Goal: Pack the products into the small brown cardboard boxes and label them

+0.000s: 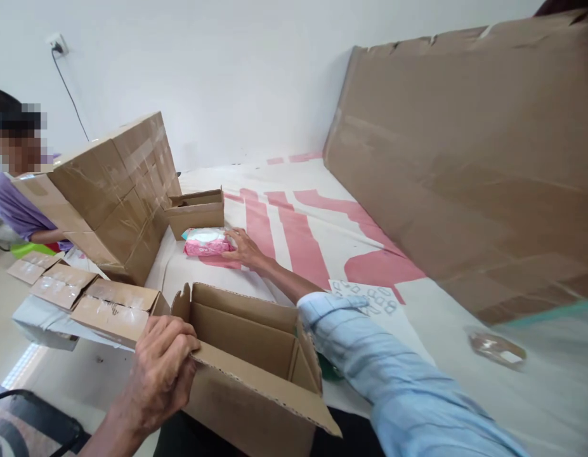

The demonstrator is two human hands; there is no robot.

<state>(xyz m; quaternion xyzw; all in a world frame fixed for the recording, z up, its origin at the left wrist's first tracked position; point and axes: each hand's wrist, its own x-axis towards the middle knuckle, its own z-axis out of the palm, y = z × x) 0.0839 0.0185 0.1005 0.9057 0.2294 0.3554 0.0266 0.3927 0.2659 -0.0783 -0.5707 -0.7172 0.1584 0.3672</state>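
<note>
My left hand (164,355) is closed on the near left edge of an open cardboard box (246,393). The box stands close to my body with its flaps up, and only its inner walls show. Farther off, my outstretched right hand (246,246) has its thumb and fingers around the right end of a pink and white pack of wet wipes (208,242). The pack lies on the cloth-covered table, just in front of a smaller open box (196,209). Part of that box's inside is hidden by its front wall.
Several taped cartons (117,311) line the table's left edge. Behind them rises a block of stacked cartons (132,190), with a person in purple (22,206) beyond. A large cardboard slab (465,158) leans at right. A printed sheet (365,295) and a small packet (497,349) lie nearer.
</note>
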